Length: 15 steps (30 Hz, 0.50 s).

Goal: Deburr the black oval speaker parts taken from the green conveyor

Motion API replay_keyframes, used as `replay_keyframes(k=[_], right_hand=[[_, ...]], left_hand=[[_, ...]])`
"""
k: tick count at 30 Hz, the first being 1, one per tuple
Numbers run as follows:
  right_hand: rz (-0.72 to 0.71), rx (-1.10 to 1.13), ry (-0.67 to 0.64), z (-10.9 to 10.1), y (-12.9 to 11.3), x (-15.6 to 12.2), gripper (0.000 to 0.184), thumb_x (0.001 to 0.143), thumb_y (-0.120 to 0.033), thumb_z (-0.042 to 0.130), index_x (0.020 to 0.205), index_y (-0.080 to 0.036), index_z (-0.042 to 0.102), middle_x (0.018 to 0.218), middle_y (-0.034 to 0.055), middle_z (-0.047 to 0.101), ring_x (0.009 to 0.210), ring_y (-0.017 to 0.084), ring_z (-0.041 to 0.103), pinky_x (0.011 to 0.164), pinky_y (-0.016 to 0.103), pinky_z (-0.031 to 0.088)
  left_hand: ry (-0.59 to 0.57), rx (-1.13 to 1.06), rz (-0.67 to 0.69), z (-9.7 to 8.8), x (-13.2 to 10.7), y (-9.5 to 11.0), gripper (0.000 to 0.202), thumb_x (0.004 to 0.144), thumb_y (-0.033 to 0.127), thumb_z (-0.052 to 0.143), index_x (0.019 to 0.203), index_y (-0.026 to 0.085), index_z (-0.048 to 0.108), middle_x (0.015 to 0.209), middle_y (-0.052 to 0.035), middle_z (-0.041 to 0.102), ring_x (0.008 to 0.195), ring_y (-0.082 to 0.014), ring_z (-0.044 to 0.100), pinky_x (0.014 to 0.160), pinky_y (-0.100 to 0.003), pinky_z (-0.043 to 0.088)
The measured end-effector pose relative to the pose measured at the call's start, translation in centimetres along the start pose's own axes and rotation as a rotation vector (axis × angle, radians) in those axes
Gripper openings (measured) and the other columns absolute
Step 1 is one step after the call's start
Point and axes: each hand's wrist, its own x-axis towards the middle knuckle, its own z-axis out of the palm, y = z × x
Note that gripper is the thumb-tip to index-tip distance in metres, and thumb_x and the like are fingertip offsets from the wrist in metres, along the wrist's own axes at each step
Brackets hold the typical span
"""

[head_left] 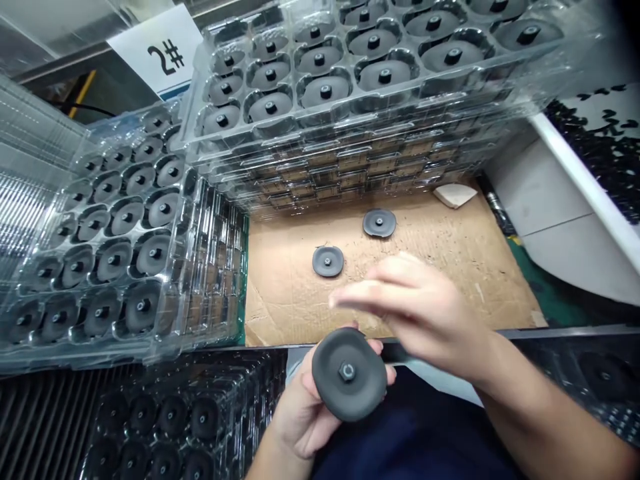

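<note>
My left hand (305,407) grips a dark grey rubber disc (349,375) from below, its central hex-shaped metal insert facing up. My right hand (415,313) hovers just above and beyond that disc, blurred, with its fingers apart and nothing in them. Two similar discs lie flat on a sheet of worn brown cardboard (440,267): one disc (328,261) is nearer the left, and another (379,223) sits farther back. Neither disc on the cardboard touches my hands.
Stacks of clear plastic trays (350,87) filled with discs rise at the back and left. Black trays of discs (165,420) sit low at the front left. A white pad (454,195) lies at the cardboard's back edge. Small black parts (605,140) lie at the upper right.
</note>
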Motion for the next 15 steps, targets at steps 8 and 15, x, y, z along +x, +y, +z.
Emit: replay_keyframes(k=[8, 15], right_hand=[[0.598, 0.047, -0.068, 4.4, 4.0, -7.5, 0.024, 0.09, -0.024, 0.047, 0.103, -0.02, 0.067, 0.084, 0.0044, 0.068, 0.077, 0.017, 0.064, 0.068, 0.029, 0.051], [0.408, 0.02, 0.142, 0.1, 0.4, -4.8, 0.02, 0.091, -0.021, 0.049, 0.108, -0.024, 0.061, 0.099, 0.0019, 0.068, 0.087, 0.015, 0.063, 0.067, 0.025, 0.048]], left_hand=[[-0.048, -0.028, 0.025, 0.5, 0.3, 0.5, 0.039, 0.056, 0.031, 0.083, 0.092, 0.022, 0.072, 0.095, -0.0047, 0.074, 0.083, -0.022, 0.071, 0.071, -0.026, 0.058], [-0.102, 0.029, 0.006, 1.1, 0.7, 0.5, 0.048, 0.058, 0.031, 0.083, 0.102, 0.02, 0.069, 0.096, -0.0042, 0.073, 0.086, -0.0206, 0.069, 0.08, -0.026, 0.054]])
